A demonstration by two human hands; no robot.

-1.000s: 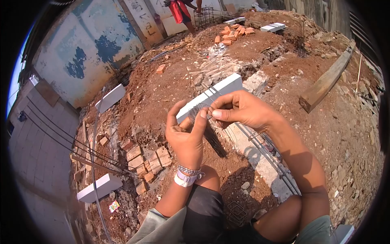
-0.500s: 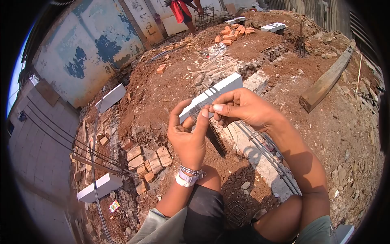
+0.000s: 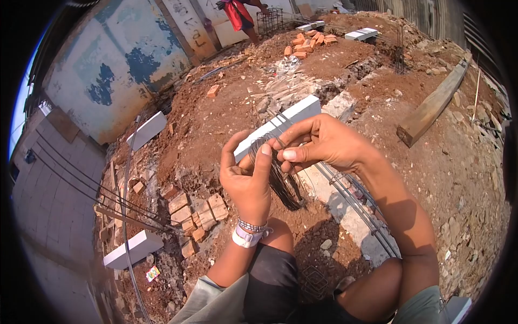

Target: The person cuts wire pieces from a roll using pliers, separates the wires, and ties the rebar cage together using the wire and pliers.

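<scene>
My left hand (image 3: 246, 175) is curled around a bundle of thin dark tie wire (image 3: 286, 193), whose loose ends hang down below the palm. Beside its thumb, my right hand (image 3: 329, 144) pinches at the top of the bundle with thumb and forefinger; the wire between those fingertips is too fine to separate out. Just beyond both hands sits a white block (image 3: 305, 109) with steel bars lying across it. These long bars (image 3: 353, 206) pass under my right hand and run toward my right knee, over a pale concrete strip (image 3: 337, 211).
Bricks (image 3: 206, 213) lie at left, with another brick pile (image 3: 310, 44) farther back. White blocks (image 3: 135, 249) stand about on the soil. A wooden beam (image 3: 434, 102) lies at right. Wire stirrups (image 3: 313, 283) rest near my feet. Someone in red shorts (image 3: 237, 16) stands at the back.
The hanging ends of the wire bundle have spread and swung slightly right. Both hands have shifted a little, staying close together.
</scene>
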